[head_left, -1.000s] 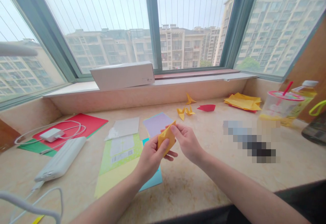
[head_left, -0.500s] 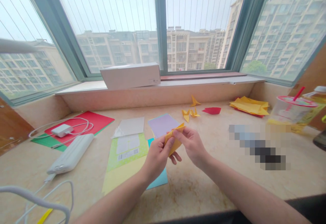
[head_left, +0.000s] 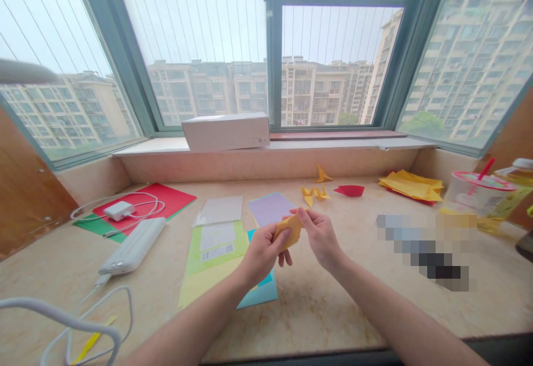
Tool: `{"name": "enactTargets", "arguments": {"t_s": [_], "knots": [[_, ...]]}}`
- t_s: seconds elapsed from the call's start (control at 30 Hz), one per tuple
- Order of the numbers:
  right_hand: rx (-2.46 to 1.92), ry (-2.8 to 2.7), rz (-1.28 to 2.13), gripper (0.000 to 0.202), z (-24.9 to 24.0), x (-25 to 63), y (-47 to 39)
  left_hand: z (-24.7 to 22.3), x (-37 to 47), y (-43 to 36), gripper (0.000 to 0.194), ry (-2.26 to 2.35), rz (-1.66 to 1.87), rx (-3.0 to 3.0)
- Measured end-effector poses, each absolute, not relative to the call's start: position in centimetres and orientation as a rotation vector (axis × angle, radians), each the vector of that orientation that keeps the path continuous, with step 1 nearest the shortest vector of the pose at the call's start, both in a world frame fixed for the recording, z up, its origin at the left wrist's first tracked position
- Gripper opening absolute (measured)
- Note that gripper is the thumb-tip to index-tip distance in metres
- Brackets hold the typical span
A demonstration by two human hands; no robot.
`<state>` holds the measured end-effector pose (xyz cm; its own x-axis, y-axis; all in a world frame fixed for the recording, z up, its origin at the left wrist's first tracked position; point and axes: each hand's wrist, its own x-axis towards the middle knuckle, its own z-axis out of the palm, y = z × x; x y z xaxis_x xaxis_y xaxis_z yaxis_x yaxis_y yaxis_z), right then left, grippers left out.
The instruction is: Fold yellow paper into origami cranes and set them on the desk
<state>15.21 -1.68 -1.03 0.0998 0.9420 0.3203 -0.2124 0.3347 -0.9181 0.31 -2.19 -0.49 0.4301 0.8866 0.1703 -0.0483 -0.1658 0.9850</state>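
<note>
A small folded piece of yellow paper [head_left: 290, 231] is held up above the counter between my two hands. My left hand [head_left: 266, 246] grips its left side, thumb on the near face and fingers behind. With thumb and index finger, my right hand [head_left: 318, 235] pinches its upper right edge. Beyond the hands lie several folded yellow paper pieces [head_left: 315, 194], one standing with pointed tips [head_left: 322, 174]. A folded red paper piece [head_left: 350, 190] rests to their right. Under and left of my hands are a purple sheet [head_left: 270, 208] and blue paper [head_left: 260, 295].
A power bank [head_left: 133, 246] and white charger [head_left: 119, 210] with cables sit at left, by red and green sheets [head_left: 166, 196]. A green paper packet [head_left: 214, 249] lies nearer. At right are stacked yellow papers [head_left: 412, 185] and a lidded cup [head_left: 474, 194]. A white box [head_left: 227, 134] stands on the sill.
The yellow paper has turned, so its broad face shows more and its pointed upper fold less. My right hand stays at its upper right edge. The whole view has shifted slightly.
</note>
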Motion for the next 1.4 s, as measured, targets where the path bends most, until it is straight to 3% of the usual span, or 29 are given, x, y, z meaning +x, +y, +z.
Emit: {"name": "enactTargets", "arguments": {"t_s": [0.3, 0.63, 0.77, 1.0, 1.17, 1.27, 1.4], "knots": [[-0.785, -1.23, 1.14, 0.046, -1.4, 14.7, -1.8, -1.3, -0.3, -1.5, 0.047, 0.733, 1.023, 1.513], [-0.853, -1.236, 1.059, 0.056, -1.7, 15.0, -1.3, -0.2, -0.5, -2.2, 0.051, 0.73, 1.007, 1.641], [-0.819, -1.289, 1.031, 0.051, -1.1, 15.3, -1.5, -0.4, -0.8, -1.8, 0.051, 0.75, 1.064, 1.644], [-0.866, -1.345, 0.838, 0.04, -0.9, 15.7, -1.9, -1.3, -1.4, -0.8, 0.049, 0.804, 1.063, 1.851], [-0.891, -1.453, 0.39, 0.027, -1.3, 16.1, -2.1, -1.1, -1.5, -0.3, 0.035, 0.998, 1.32, 1.847], [-0.84, -1.53, 0.237, 0.023, -1.5, 16.4, -2.2, -1.3, -1.5, 0.2, 0.039, 1.181, 1.405, 1.713], [-0.741, -1.77, 0.226, 0.03, -2.1, 16.4, -2.2, -1.3, -1.1, 0.3, 0.059, 0.971, 1.148, 1.433]]}}
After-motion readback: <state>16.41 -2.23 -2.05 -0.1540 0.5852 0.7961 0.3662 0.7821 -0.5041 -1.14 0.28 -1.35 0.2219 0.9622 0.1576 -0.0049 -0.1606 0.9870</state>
